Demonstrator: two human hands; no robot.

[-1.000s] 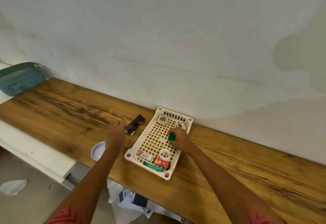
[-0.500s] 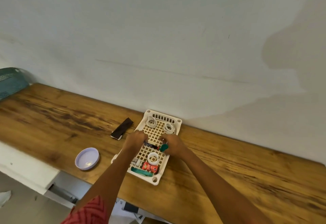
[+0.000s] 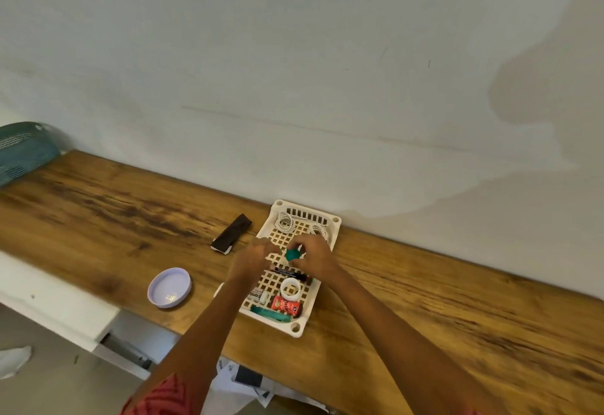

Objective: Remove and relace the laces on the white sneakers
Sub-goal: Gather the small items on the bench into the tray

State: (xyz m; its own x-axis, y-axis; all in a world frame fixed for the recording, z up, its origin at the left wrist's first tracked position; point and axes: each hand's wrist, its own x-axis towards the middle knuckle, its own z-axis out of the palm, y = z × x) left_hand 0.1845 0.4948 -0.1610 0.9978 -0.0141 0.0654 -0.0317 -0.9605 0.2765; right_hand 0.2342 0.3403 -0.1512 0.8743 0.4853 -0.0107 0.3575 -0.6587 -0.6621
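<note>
Over a white lattice tray (image 3: 332, 222) at the wall side of a wooden surface (image 3: 425, 300), two hands are seen close together. A small teal object (image 3: 293, 255) is pinched by the right hand (image 3: 314, 256); the left hand (image 3: 251, 259) is curled just beside it at 9 o'clock, though whether anything is held there cannot be told. White coiled cords (image 3: 285, 222), possibly laces, are seen at the tray's 12 o'clock end; a black marker (image 3: 289, 273), a white ring (image 3: 290, 288) and a red tube (image 3: 287, 305) are crowded toward 6 o'clock. A dark wallet-like item (image 3: 231, 234) and a lilac lid (image 3: 169, 287) are set apart at 9 o'clock. No white sneakers are shown anywhere, so the task's lacing is judged not yet begun. Small items could be knocked loose, or the coils tangled, should the hands be dragged across the crowded tray.
</note>
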